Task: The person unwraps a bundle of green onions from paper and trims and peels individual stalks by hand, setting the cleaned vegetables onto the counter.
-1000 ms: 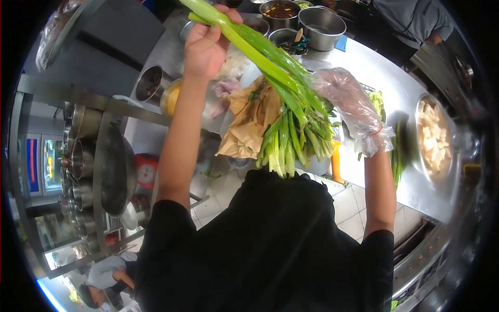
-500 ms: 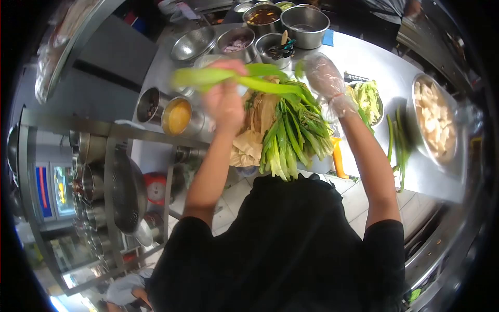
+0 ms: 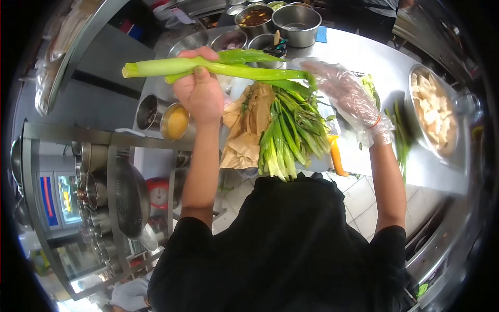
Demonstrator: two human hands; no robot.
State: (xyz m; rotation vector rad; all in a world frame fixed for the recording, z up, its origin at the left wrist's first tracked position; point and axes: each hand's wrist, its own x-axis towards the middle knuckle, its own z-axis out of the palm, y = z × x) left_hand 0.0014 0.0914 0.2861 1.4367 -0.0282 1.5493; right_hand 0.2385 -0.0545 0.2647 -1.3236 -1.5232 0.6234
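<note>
Held up level over the table, a leek [image 3: 161,66] with a thick pale stalk and long green leaves lies across my left hand [image 3: 200,86], which is bare and closed round it. My right hand [image 3: 348,96] wears a clear plastic glove, its fingers stretched out toward the leaf tips; whether they touch is hard to see. Below and between the hands, a bunch of leeks [image 3: 293,130] rests on crumpled brown paper [image 3: 244,140]. An orange handle [image 3: 338,156] sticks out at the table's near edge, just right of the bunch.
Steel pots [image 3: 296,26] and bowls stand along the back. At left are a container of orange liquid [image 3: 176,122] and a dark-filled one [image 3: 150,112]. On the right, a large bowl of pale pieces [image 3: 432,114] sits near loose green stalks [image 3: 400,135]. A metal rack [image 3: 112,182] borders the left.
My left hand has moved left and slightly up with the leek, which now shows sharply. My right hand has shifted right and a little down, over the chopped greens' bowl.
</note>
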